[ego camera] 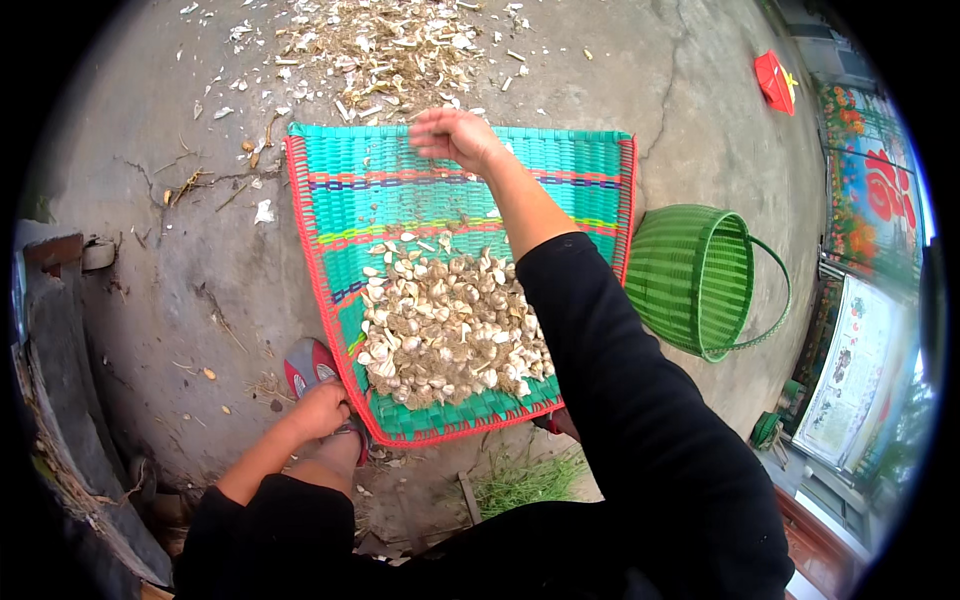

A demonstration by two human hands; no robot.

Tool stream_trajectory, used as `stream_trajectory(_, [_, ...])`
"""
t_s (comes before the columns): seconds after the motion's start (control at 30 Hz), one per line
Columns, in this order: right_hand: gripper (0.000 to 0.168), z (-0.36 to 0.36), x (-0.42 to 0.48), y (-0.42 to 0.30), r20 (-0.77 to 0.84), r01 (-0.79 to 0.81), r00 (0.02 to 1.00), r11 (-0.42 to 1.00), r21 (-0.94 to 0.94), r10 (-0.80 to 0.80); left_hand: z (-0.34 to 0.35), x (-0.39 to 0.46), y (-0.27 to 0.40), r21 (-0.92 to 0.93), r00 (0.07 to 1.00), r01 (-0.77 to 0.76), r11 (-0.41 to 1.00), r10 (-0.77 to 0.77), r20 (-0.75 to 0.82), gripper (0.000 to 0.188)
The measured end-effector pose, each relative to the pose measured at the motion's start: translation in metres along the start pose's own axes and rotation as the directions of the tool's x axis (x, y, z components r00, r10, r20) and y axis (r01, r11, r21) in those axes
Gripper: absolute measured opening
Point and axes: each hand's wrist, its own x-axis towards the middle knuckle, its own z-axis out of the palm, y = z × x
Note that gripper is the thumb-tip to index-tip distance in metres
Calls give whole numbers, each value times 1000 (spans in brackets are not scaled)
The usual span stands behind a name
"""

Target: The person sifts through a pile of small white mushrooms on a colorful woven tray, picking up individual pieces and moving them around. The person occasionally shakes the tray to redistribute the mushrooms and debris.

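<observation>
A woven plastic scoop basket, turquoise and green with a red-laced rim, lies before me. Many garlic bulbs are heaped in its near half, with loose roots and skins among them. My right hand is over the basket's far edge, slightly blurred, fingers extended and nothing seen in it. My left hand is at the basket's near left rim, its fingers curled there; whether they grip the rim cannot be made out. My right sleeve hides part of the heap and of the right rim.
Garlic skins and stalk bits litter the concrete beyond the basket. A green woven basket with a handle lies tipped at the right. A red object stands farther off. My shoe touches the left rim. Cut greens lie near me.
</observation>
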Motion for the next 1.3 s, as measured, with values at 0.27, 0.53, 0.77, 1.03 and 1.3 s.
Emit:
stream_trajectory(0.27, [35, -8, -95, 54, -112, -112, 993, 10, -994, -44, 4, 3, -8, 26, 1000, -9, 1000, 9, 1, 25])
stream_trajectory(0.53, [32, 45, -60, 82, -331, -119, 938, 803, -584, -102, 9, 8, -9, -1, 998, 62, 998, -62, 11, 28])
stream_trajectory(0.77, [27, 28, -4, 44, -279, -139, 958, 741, -657, -68, 4, 9, -7, -16, 999, 41, 999, -40, 33, 31])
stream_trajectory(1.03, [14, 50, -73, 101, -24, 97, 893, 243, -965, -449, 0, 7, -8, 13, 997, 22, 1000, -23, 79, 33])
stream_trajectory(1.3, [8, 54, -92, 95, 69, 181, 958, 402, -898, -277, 1, 0, -6, 40, 1000, 10, 999, -10, 1, 14])
